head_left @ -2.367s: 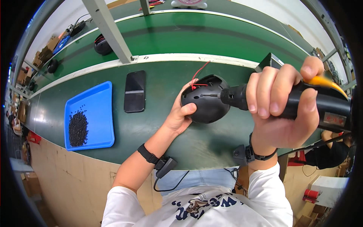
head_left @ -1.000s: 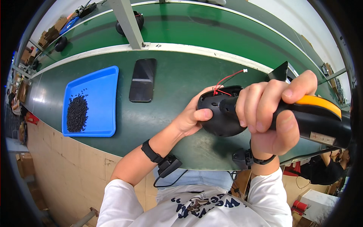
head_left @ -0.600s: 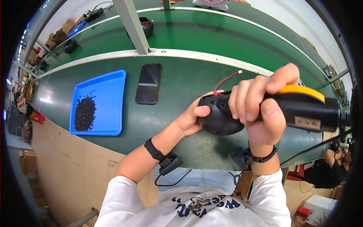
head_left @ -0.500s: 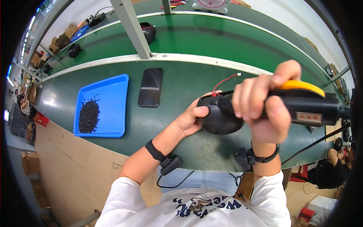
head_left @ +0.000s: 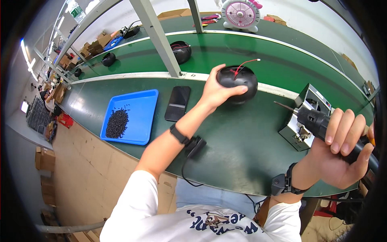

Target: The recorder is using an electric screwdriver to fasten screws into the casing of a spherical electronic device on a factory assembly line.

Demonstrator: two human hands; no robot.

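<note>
Raised near the conveyor's edge, a round black plastic shell [head_left: 246, 86] sits in the grip of my left hand [head_left: 217, 89]. Thin red wires [head_left: 238, 71] with a small white plug stick out of its opening. Off to the right, my right hand [head_left: 342, 155] is wrapped round a black electric screwdriver [head_left: 316, 123], its bit pointing toward the upper left. The bit is apart from the shell. Behind the screwdriver stands a silver and black metal box [head_left: 296, 131], partly covered by the tool.
A blue tray [head_left: 151, 117] with a heap of small black screws [head_left: 117, 123] lies left on the green table, beside a black phone [head_left: 177, 103]. Past the grey post [head_left: 157, 36], the green conveyor [head_left: 217, 48] carries more black shells [head_left: 181, 51]. A pink and white fan [head_left: 241, 15] stands behind.
My left hand has carried the shell forward toward the conveyor. My right hand has drawn the screwdriver away to the right, and the metal box has come into view.
</note>
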